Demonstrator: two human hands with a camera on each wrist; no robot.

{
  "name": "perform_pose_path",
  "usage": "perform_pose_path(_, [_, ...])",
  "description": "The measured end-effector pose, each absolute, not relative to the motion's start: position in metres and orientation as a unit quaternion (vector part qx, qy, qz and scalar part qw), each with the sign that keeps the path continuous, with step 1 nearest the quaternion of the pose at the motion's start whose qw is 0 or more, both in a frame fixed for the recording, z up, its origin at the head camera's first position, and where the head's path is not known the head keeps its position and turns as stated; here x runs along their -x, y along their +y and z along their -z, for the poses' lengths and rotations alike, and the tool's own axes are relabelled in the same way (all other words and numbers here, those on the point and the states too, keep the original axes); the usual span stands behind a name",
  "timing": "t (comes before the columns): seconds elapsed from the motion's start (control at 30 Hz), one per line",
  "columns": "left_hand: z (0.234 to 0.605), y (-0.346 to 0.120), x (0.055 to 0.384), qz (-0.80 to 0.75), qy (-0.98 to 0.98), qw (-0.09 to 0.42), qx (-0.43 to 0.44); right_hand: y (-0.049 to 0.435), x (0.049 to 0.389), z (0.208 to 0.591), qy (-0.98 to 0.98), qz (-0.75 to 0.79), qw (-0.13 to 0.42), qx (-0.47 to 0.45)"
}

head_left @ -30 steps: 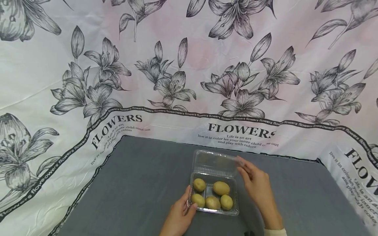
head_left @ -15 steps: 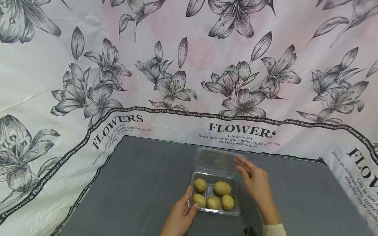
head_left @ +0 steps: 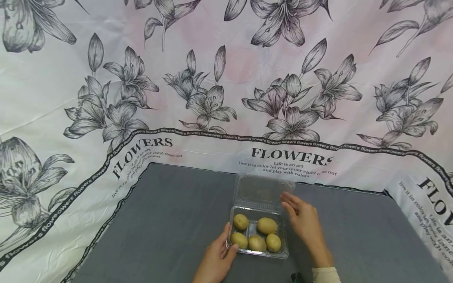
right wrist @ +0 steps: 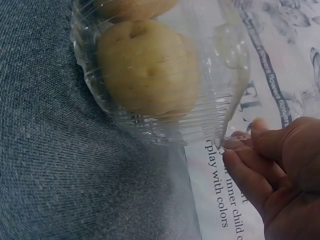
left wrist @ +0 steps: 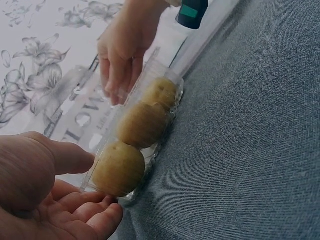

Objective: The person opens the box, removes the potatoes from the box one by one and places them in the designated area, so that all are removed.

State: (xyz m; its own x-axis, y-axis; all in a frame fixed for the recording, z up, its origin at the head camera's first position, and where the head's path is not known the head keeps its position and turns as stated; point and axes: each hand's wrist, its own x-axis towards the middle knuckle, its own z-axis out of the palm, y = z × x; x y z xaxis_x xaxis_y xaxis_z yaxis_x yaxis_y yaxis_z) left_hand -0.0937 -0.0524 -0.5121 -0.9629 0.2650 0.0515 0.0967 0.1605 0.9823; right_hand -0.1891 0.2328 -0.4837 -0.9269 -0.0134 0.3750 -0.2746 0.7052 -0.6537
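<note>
A clear plastic clamshell container stands on the grey cloth with its lid raised and tipped back. Several potatoes lie inside; those along the near side also show in the left wrist view as yellow-brown potatoes. My left hand grips the container's left side, thumb at the rim and fingers low against the wall. At the lid's right edge is my right hand; in the right wrist view its thumb and fingers meet around the thin clear edge.
Grey cloth covers the table around the container. A white curtain printed with flowers hangs behind and along both sides. A dark piece with a green patch sits by the right wrist.
The lid has tilted a little further back. My right hand has come slightly down and left along its edge. My left hand keeps its grip; the potatoes have not moved in the container.
</note>
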Motion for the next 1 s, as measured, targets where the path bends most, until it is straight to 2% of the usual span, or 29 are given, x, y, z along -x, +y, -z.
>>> perform_pose_path(0.27, [0.5166,-0.0517,0.0942,-0.641,0.755,0.067,-0.12,0.2327,0.192,0.4901,-0.909,-0.386,0.143,-0.073])
perform_pose_path(0.7, [0.5128,-0.0515,0.0927,-0.639,0.759,0.059,-0.11,0.2314,0.1927,0.4903,-0.917,-0.363,0.141,-0.082])
perform_pose_path(1.0, [0.5141,-0.0524,0.0941,-0.635,0.762,0.061,-0.115,0.2309,0.192,0.4915,-0.925,-0.361,0.104,-0.058])
